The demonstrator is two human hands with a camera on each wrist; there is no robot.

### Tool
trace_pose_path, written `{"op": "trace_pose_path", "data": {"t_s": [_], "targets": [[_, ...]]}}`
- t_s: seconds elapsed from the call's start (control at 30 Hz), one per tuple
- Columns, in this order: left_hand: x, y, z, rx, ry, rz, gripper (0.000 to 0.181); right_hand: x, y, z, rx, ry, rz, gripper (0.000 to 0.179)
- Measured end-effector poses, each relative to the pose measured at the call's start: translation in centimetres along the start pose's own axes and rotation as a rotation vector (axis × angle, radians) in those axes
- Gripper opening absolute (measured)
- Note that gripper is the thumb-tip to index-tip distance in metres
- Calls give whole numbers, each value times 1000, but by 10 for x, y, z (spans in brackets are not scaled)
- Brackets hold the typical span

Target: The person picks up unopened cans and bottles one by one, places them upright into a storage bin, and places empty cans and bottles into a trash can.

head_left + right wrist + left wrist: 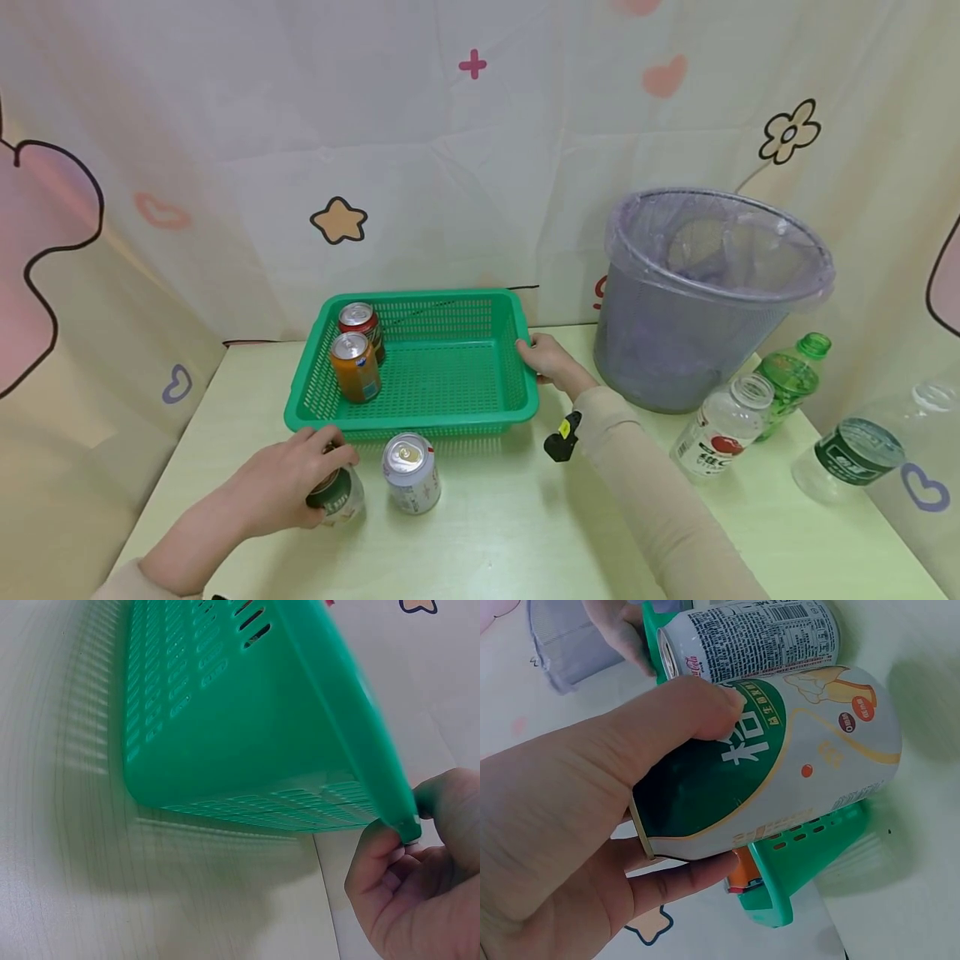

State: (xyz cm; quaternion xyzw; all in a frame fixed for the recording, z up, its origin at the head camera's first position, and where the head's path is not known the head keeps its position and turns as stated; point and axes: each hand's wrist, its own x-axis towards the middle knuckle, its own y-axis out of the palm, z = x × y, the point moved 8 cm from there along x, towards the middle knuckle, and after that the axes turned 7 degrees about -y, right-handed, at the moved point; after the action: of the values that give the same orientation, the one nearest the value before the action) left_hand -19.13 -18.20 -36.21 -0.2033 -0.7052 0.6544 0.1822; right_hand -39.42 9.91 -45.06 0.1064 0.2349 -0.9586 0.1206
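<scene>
My left hand [288,479] grips a green-and-white can [780,757] from above, thumb on one side and fingers on the other, in front of the basket's left corner. Just right of it, a white can [411,473] stands upright on the table. My right hand [553,363] pinches the right rim of the green plastic basket [450,421], thumb over the edge and curled fingers beneath, as the right wrist view shows. Inside the basket's left end stand an orange can [356,368] and, behind it, a dark red can [362,323].
A mesh bin [660,342] lined with a purple bag stands at the back right. Near it are a clear bottle with a white label [720,433], a green bottle [787,379] and a clear bottle with a dark green label [855,454]. A patterned curtain [420,167] hangs behind the table.
</scene>
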Motion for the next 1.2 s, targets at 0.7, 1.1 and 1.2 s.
{"op": "trace_pose_path", "data": {"t_s": [0.7,1.1,1.2], "targets": [[-4,-23,2,75,28,-28,57,0,0,1,23,-17,9,39],[0,-38,5,79,39,-34,51,1,1,1,15,-8,6,40],[1,-43,7,78,34,-38,50,0,1,1,16,-7,10,41]]}}
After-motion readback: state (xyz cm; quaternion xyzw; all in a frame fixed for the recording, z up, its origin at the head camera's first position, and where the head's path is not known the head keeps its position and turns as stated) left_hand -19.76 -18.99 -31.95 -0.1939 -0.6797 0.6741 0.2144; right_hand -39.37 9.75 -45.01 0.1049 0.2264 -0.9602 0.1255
